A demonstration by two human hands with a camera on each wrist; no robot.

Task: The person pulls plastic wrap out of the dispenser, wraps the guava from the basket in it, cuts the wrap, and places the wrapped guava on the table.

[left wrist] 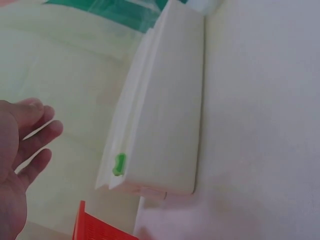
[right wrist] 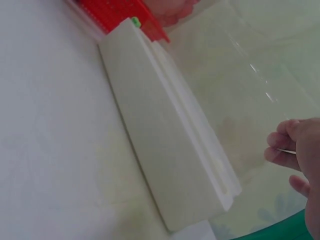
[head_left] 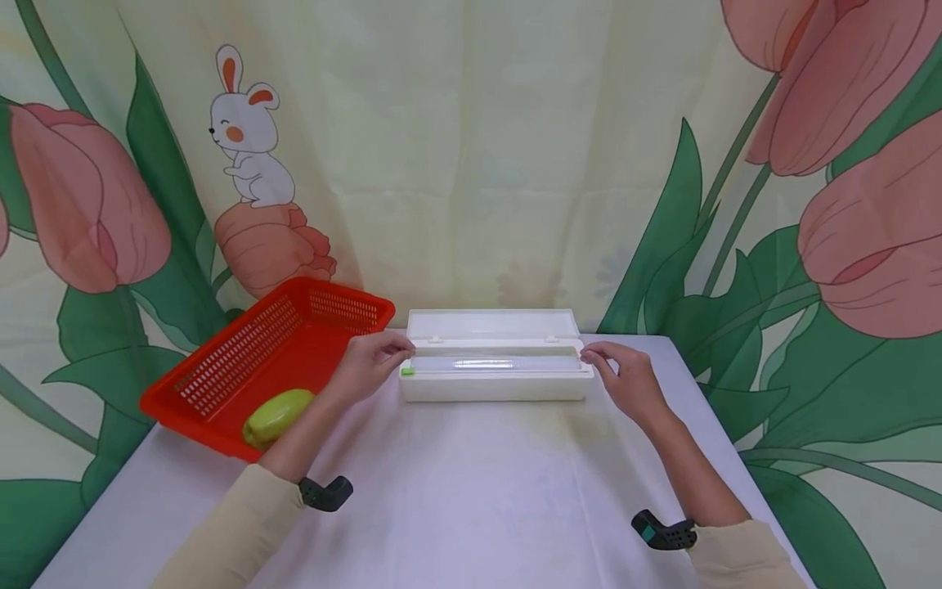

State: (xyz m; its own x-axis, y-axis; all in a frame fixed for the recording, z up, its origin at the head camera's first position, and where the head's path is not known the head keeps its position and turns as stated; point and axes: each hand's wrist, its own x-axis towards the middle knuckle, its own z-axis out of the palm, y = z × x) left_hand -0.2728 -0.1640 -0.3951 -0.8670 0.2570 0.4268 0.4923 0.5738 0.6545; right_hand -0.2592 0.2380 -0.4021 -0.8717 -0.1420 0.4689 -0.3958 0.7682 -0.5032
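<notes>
A white plastic wrap dispenser (head_left: 493, 389) stands on the table with its lid (head_left: 493, 324) raised and the roll inside showing. At its left end sits a green slider (left wrist: 119, 164). My left hand (head_left: 370, 365) is at the box's left end, thumb against fingertips, pinching the edge of the clear plastic wrap. Beyond the right end, my right hand (head_left: 627, 380) pinches the other side of the wrap (right wrist: 270, 97), which shows as thin glints running from the fingertips in the right wrist view. Both hands are raised over the box's ends.
A red plastic basket (head_left: 202, 380) stands at the left, with a yellow-green oblong fruit or vegetable (head_left: 275, 415) in it, partly behind my left forearm. A white cloth (head_left: 486, 499) covers the table. Behind hangs a curtain (head_left: 471, 164) printed with tulips and a rabbit.
</notes>
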